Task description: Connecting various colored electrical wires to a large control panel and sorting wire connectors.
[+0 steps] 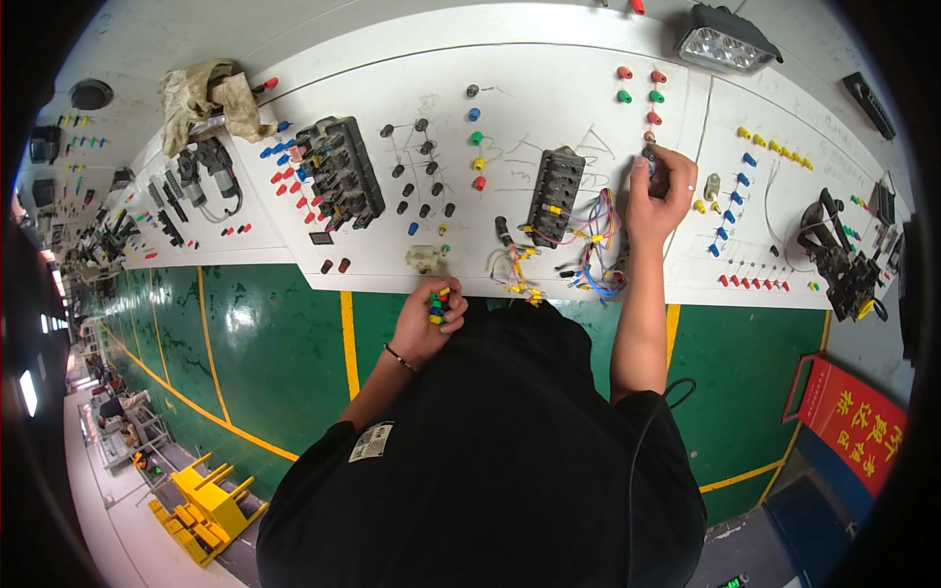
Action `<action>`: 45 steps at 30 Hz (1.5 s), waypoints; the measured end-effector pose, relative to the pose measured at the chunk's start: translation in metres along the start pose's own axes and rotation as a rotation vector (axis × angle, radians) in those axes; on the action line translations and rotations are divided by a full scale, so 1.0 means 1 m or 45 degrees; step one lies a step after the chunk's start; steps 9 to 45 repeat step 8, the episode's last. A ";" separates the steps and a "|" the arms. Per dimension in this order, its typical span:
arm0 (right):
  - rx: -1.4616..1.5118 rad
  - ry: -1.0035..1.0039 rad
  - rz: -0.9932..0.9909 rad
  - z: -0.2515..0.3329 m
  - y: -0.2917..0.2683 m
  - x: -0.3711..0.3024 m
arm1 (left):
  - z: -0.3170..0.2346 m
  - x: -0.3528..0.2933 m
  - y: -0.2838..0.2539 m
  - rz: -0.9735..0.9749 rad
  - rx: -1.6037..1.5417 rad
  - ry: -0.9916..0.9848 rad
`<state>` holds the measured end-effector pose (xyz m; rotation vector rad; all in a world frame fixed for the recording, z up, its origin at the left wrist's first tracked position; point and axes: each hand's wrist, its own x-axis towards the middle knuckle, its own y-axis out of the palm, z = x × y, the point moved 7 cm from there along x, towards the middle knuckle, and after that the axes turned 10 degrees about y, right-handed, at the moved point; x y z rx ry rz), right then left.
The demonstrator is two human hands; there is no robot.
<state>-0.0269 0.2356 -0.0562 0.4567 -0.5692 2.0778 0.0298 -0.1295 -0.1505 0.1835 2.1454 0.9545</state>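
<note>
My left hand [423, 321] is closed round several small plastic terminal caps [437, 306] in green, red, yellow and blue, just off the board's near edge. On the right, my right hand [661, 196] reaches over the white board [510, 98], thumb and index finger pinched at a dark terminal post [648, 153]. That post stands at the bottom of a column of red and green terminal posts [656, 96]. My fingers hide its lower part. Left of my right forearm, a bundle of coloured wires [600, 240] hangs from a black fuse box [557, 191].
A larger black relay box [340, 174], a pale connector [423, 259] and more terminal posts [477, 137] are on the board. A lamp [727, 41] sits at its far right. Brown cloth [201, 98] lies far left. Yellow stools [208, 510] stand on the floor at left.
</note>
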 end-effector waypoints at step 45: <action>-0.051 0.059 0.050 0.009 0.013 -0.004 | -0.004 -0.005 -0.003 -0.007 0.007 0.042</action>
